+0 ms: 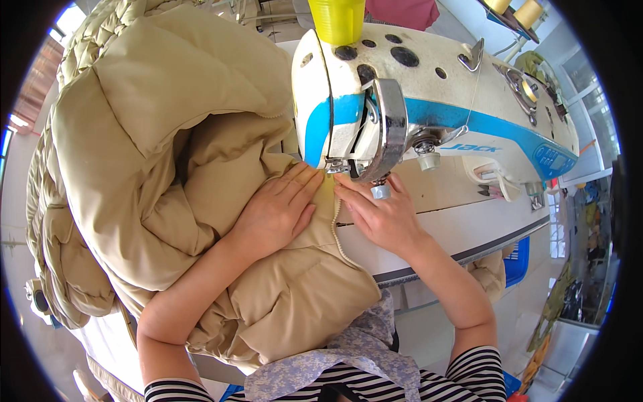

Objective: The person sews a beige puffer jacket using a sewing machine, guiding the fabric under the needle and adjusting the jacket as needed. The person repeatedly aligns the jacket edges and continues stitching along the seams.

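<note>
A bulky beige padded jacket (301, 296) lies over the left of the sewing table (442, 216) and hangs down at the front edge. Along its right side runs a zipper edge (346, 254). My left hand (281, 206) rests flat on the cloth, its fingertips just left of the presser foot (337, 167) of a white and blue Jack sewing machine (442, 110). Close to the right side of the foot, my right hand (379, 211) has its fingertips at the jacket's edge; the machine's metal lever partly hides them, so their grip is unclear.
A yellow plastic cup (339, 20) stands on the machine head. Thread cones (527, 13) sit on a stand at the upper right. A cloth holder with small tools (495, 181) is beside the machine arm. Below the table's right edge is a blue basket (517, 264).
</note>
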`<state>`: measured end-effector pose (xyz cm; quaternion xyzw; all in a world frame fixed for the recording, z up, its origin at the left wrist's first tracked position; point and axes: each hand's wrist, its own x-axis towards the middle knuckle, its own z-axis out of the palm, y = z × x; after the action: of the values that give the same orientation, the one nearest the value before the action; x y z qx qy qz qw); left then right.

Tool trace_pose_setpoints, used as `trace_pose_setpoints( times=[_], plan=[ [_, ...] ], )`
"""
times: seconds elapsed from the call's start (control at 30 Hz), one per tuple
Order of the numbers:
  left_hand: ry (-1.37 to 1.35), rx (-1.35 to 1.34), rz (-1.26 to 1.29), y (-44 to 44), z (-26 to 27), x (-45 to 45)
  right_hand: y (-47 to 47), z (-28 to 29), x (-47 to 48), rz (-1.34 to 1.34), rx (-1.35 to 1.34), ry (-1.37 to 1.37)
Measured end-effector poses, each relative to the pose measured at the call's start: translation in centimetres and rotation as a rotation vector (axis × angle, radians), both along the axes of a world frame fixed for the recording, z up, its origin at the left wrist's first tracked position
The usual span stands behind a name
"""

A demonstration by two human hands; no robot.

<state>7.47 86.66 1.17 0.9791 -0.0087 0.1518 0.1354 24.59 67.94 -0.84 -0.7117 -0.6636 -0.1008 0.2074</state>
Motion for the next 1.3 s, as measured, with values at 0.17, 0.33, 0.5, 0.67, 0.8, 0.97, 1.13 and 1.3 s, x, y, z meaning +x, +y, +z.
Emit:
trace_pose_setpoints(
  times=[0.17,0.33,0.5,0.67,0.8,0.97,1.13,1.3],
  plan=[
    [0.003,-0.011,0.013,0.0,0.0,0.0,0.3,0.4,-0.1,0.008,0.041,0.02],
    [-0.013,-0.008,0.013,0.1,-0.2,0.2,0.5,0.7,0.1,0.008,0.05,0.007],
    [-0.012,0.003,0.034,0.2,-0.6,0.2,0.5,0.4,0.0,-0.016,0.023,-0.029],
    [-0.034,0.008,0.028,0.0,-0.4,0.2,0.5,0.3,-0.1,-0.001,0.082,-0.043],
    [-0.021,0.008,0.031,-0.1,-0.4,0.1,0.4,0.0,0.0,0.007,0.09,-0.034],
    [-0.043,0.015,0.037,0.1,-1.3,0.1,0.6,-0.1,0.4,0.021,0.079,0.015],
    [0.008,0.001,0.059,-0.3,0.8,-0.5,-0.7,2.1,-1.1,-0.055,0.055,0.501],
    [0.154,0.115,0.293,-3.0,6.3,-9.6,-6.6,4.1,-6.4,-0.125,-0.331,1.364]
  ],
)
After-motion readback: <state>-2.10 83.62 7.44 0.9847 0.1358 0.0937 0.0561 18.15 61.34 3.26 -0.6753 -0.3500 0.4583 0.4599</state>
